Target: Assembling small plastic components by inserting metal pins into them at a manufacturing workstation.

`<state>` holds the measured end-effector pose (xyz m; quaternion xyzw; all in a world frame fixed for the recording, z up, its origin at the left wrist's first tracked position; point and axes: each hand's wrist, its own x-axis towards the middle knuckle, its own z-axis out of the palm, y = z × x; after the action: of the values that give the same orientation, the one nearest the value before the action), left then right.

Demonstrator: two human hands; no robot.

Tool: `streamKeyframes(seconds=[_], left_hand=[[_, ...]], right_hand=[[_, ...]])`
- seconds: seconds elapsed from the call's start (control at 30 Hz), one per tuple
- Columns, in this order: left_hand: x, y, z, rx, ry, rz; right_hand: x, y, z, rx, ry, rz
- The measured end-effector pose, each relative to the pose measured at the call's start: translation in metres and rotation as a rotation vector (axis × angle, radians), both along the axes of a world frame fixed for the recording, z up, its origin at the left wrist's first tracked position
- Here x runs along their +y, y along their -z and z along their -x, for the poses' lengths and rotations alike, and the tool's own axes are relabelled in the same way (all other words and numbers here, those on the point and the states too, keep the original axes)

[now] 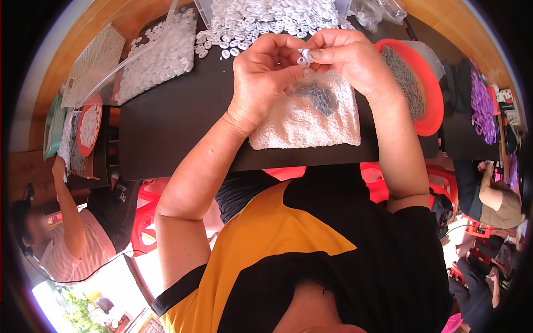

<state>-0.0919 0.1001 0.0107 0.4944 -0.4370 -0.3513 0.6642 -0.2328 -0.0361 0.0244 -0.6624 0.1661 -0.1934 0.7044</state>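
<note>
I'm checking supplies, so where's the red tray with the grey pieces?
In the head view, the red tray is on the right end of the dark table, right of the right hand and pale cloth.

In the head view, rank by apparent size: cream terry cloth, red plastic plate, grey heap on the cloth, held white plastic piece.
1. Cream terry cloth
2. Red plastic plate
3. Grey heap
4. White plastic piece, partly hidden

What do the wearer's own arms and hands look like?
Left hand and right hand: no gloves, rings or watch visible. Forearms uncovered. Left sleeve short, yellow-orange with a black edge band; right sleeve short, black.
</note>
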Motion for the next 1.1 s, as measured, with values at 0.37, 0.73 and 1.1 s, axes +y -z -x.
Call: streamKeyframes(seconds=[0.37,0.73,1.1], left_hand=[[0.001,-0.006,0.005,-0.120,0.089,0.008],[0.002,-0.005,0.002,-0.023,0.090,0.018],[0.003,-0.006,-0.001,-0.165,0.092,0.015]], right_hand=[[-0.001,-0.006,0.004,0.115,-0.105,0.148],[0.006,-0.004,0.002,0.069,-0.032,0.171],[0.006,-0.008,0.004,0.077,-0.089,0.235]])
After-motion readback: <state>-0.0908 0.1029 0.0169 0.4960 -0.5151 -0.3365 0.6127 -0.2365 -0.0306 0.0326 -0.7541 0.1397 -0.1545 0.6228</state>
